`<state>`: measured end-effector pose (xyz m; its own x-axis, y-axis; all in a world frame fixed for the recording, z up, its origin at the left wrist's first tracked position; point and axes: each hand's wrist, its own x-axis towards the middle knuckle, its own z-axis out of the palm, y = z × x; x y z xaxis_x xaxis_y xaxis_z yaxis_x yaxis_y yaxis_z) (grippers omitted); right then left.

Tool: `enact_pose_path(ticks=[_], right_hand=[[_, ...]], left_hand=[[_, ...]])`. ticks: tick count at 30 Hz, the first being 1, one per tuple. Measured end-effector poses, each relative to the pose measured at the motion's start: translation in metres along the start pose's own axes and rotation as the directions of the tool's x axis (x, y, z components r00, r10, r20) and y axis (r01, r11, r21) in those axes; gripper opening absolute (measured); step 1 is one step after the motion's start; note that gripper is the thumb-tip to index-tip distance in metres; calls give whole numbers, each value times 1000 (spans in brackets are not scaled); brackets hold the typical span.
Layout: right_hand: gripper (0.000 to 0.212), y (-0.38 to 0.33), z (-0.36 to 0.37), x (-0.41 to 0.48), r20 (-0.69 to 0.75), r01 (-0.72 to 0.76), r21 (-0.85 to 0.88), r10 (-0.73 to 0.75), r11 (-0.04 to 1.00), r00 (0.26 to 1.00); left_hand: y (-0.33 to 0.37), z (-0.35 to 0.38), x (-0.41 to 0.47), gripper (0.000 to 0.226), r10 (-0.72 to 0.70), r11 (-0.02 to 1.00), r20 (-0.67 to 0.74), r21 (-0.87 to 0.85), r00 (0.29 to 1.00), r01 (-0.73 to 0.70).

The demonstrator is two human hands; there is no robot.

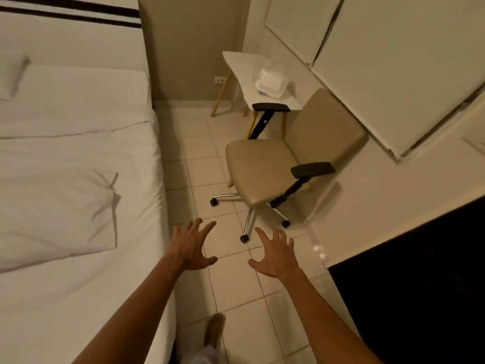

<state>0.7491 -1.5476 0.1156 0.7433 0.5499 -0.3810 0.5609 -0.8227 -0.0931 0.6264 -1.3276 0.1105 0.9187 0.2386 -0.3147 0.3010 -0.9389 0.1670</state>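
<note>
In the head view, both arms are stretching forward over the tiled floor, palms facing down. The left hand is hanging in the air with its fingers spread wide and slightly bent, the thumb sticking out toward the other hand. It is holding nothing and touching nothing. The right hand is mirroring it. Its fingers are fanning apart, released and empty, and its thumb is pointing inward toward the left thumb, with a gap of bare tile showing between the two.

The office chair is standing ahead of the fingertips, apart from them, with its beige seat facing the hands and its back leaning near the wall. One of its casters is sitting between the two sets of fingertips as seen from here, just beside the right index finger in the frame, though it is resting lower down on the floor and no contact is showing.

The edge of the bed is running just outside the left hand's little finger, and a white pillow is lying on it farther out that way. Well beyond the fingertips, past the chair, a small white table is carrying a white foam box. Behind the wrists, a foot is showing on the tiles.
</note>
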Motion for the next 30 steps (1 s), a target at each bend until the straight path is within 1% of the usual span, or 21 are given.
enact_pose_path(ticks=[4,5,7,8,11,13,14,18,21,25,30], right_hand=[[94,-2,-23,71,0,77,-28,-77,997,997],[94,-1,-31,90,-1,88,-29,-88,996,996],[95,-2,-45,125,11,100,-33,-100,994,995],[94,-5,-53,144,-4,104,-12,-104,995,995],[93,-28,-83,205,-10,124,-37,-125,992,992],[94,-46,-98,237,9,174,-96,-174,980,985],[95,-56,-102,255,12,202,-97,-202,974,979],[99,-102,-123,331,65,330,-153,-324,931,944],[99,-144,-133,390,105,437,-188,-424,880,899],[100,-211,-149,454,162,589,-211,-566,780,808],[104,-299,-155,498,243,765,-255,-727,591,643]], left_hand=[[-26,-17,63,101,-55,998,-4,17,998,55],[-35,-22,80,100,-61,998,-9,7,998,61],[-48,-37,105,101,-62,998,27,-3,998,62],[-56,-43,119,101,-81,997,15,-12,997,81],[-86,-69,159,100,-146,989,1,-16,989,146],[-105,-82,173,99,-165,986,2,-36,986,165],[-116,-85,180,99,-195,980,-21,-53,981,194],[-166,-97,202,99,-324,944,-29,-72,946,321],[-207,-98,210,99,-451,891,-31,-73,892,448],[-256,-103,214,101,-623,777,-4,-118,782,619],[-305,-103,207,100,-780,613,-12,-220,626,759]])
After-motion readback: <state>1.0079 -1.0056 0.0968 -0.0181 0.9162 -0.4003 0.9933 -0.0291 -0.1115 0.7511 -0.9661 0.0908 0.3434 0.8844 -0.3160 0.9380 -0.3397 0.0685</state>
